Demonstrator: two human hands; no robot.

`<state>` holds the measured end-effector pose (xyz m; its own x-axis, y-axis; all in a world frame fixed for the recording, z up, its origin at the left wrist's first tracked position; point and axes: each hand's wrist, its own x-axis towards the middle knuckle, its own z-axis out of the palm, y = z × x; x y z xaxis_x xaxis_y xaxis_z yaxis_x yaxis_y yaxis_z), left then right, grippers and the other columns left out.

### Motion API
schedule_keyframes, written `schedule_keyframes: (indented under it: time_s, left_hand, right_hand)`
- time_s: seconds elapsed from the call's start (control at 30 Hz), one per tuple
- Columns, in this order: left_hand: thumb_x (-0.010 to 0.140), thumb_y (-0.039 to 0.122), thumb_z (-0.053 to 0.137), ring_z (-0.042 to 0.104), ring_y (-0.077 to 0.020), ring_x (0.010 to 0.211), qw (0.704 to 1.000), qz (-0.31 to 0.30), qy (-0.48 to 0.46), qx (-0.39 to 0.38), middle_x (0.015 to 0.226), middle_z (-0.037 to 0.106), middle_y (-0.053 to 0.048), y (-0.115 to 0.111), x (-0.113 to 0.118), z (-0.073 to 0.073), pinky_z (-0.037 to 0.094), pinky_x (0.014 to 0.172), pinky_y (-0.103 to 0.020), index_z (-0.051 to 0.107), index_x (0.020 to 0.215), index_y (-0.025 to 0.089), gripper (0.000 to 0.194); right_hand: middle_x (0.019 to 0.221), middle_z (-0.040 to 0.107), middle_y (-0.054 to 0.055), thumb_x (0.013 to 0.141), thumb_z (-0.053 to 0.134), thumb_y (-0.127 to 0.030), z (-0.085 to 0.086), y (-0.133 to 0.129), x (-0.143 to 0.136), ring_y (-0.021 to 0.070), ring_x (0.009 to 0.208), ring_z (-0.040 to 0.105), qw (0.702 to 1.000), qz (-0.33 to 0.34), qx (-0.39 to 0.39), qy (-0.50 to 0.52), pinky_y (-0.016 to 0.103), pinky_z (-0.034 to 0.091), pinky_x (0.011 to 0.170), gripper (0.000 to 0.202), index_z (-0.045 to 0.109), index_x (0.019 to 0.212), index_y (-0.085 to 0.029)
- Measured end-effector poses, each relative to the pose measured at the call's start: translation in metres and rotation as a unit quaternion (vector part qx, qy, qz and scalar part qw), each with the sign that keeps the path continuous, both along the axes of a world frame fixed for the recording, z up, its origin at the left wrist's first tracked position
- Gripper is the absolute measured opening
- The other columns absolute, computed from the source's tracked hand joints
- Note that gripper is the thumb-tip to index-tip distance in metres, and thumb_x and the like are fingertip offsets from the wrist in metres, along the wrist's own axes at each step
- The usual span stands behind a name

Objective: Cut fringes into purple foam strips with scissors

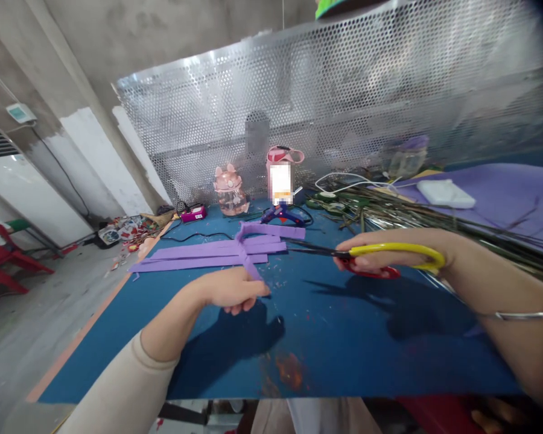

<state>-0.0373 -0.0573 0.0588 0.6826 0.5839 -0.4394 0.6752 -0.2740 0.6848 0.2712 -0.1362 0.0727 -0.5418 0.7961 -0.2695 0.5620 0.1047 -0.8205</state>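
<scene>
My left hand (235,290) is closed on one end of a narrow purple strip (248,258), which rises from the fingers and bends over at its upper end. Beneath and behind it, several flat purple strips (199,254) lie across the blue table. In my right hand (353,258) is a pair of scissors (396,248) with one yellow and one red handle. Their dark blades point left, parted a little, with the tips close to the ends of the purple strips. Whether the blades touch a strip, I cannot tell.
Behind the strips stand a blue glue gun (281,214), a pink clear bottle (230,194) and a magenta box (193,213). Long thin stems (389,211) heap up at the right, near a white box (446,193). A perforated metal panel (335,96) backs the blue table (131,337).
</scene>
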Motion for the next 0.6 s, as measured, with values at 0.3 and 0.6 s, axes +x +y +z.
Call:
schedule_keyframes:
  time_s: [0.3, 0.6]
  left_hand:
    - [0.076, 0.038, 0.053, 0.052, -0.0182, 0.056, 0.875, 0.230, -0.040, 0.424, 0.060, 0.062, -0.006, 0.041, -0.025, -0.005, 0.035, 0.053, -0.027, 0.066, 0.070, 0.017, 0.025]
    - [0.070, 0.024, 0.061, 0.031, -0.0352, 0.131, 0.913, -0.104, -0.058, 0.390, 0.139, 0.045, -0.008, 0.023, -0.006, -0.025, 0.016, 0.105, -0.056, 0.070, 0.083, 0.023, 0.016]
  right_hand:
    - [0.069, 0.047, 0.002, 0.079, 0.028, -0.073, -0.036, 0.043, 0.023, 0.0184, 0.057, 0.048, 0.953, -0.198, 0.137, 0.186, 0.033, 0.044, 0.055, 0.058, 0.052, 0.099, -0.024]
    - [0.068, 0.049, 0.001, 0.083, 0.032, -0.067, -0.051, 0.052, 0.013, 0.0168, 0.058, 0.050, 0.880, -0.344, 0.180, 0.275, 0.032, 0.046, 0.059, 0.048, 0.049, 0.090, -0.022]
